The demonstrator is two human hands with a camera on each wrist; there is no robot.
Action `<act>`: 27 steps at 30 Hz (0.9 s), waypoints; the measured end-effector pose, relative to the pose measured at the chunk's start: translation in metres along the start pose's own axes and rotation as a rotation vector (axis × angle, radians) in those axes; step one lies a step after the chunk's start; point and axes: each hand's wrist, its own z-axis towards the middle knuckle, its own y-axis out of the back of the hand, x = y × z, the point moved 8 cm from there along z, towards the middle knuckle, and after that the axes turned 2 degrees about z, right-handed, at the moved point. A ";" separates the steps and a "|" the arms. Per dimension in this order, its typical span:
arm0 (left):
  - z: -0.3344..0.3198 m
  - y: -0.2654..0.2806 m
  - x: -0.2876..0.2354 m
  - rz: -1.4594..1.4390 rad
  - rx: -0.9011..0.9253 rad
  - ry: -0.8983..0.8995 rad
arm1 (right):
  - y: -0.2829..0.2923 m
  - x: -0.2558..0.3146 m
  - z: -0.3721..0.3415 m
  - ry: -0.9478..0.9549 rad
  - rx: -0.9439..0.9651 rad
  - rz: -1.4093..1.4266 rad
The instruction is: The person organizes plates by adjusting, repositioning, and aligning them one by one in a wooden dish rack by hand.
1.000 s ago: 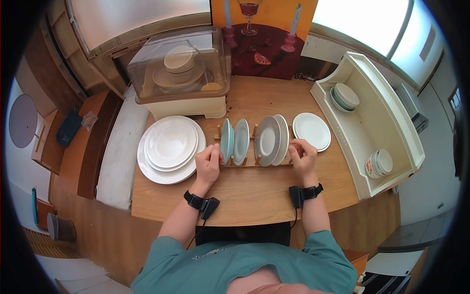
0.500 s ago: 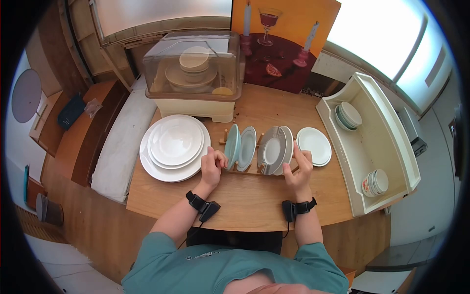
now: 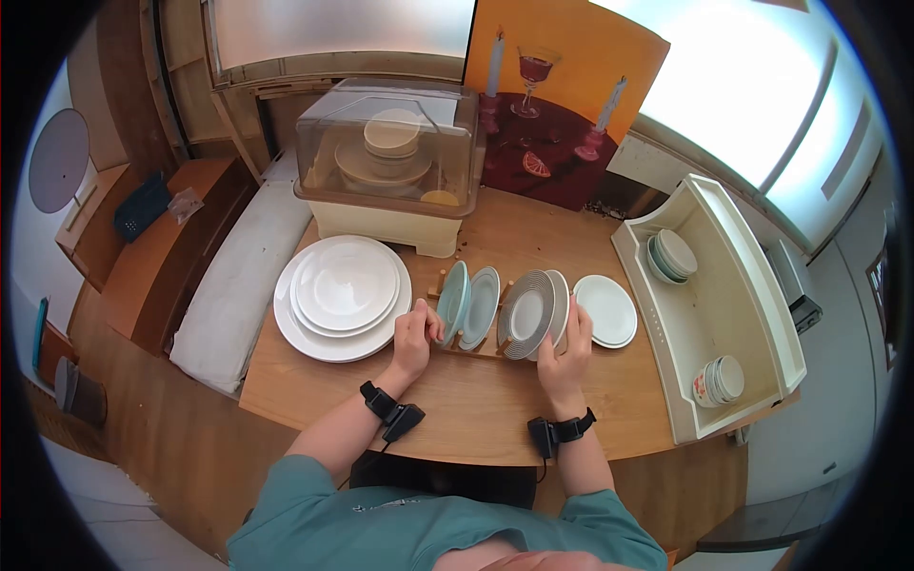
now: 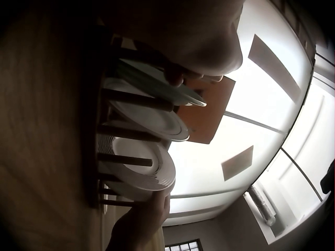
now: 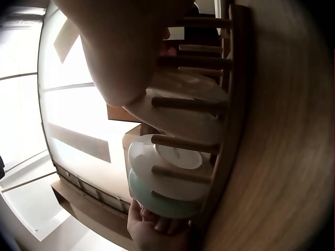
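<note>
A wooden rack (image 3: 487,353) holds several upright plates. At its left end, the left hand (image 3: 415,340) has curled fingers at the near edge of a teal plate (image 3: 453,303); the right wrist view shows those fingers against the teal plate (image 5: 157,200). A grey-blue plate (image 3: 480,306) leans beside it. The right hand (image 3: 566,360) grips the near edge of the white plate (image 3: 560,303) and the striped-rim plate (image 3: 525,314), thumb on the left, fingers on the right. The left wrist view shows this right hand (image 4: 140,224) below the striped plate (image 4: 157,172).
Large white plates (image 3: 345,283) are stacked left of the rack, smaller ones (image 3: 606,311) right of it. A lidded dish box (image 3: 386,226) stands behind. On the right, a cream tray (image 3: 700,314) holds bowl stacks (image 3: 674,253). A painting (image 3: 562,95) stands at the back.
The right hand has come from beside the white plate to around its near edge, thumb now on the striped plate's side. The left hand stays by the teal plate. The head view has shifted.
</note>
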 end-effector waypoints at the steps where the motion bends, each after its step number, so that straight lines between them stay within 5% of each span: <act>1: 0.000 0.000 0.001 0.004 -0.011 -0.019 | -0.004 -0.005 -0.001 -0.070 0.057 0.089; 10: 0.001 0.003 0.005 0.059 -0.034 0.007 | -0.003 0.003 0.003 -0.016 0.159 0.039; 27: 0.002 0.002 0.006 0.020 -0.011 -0.013 | 0.000 0.011 0.002 0.130 0.043 0.128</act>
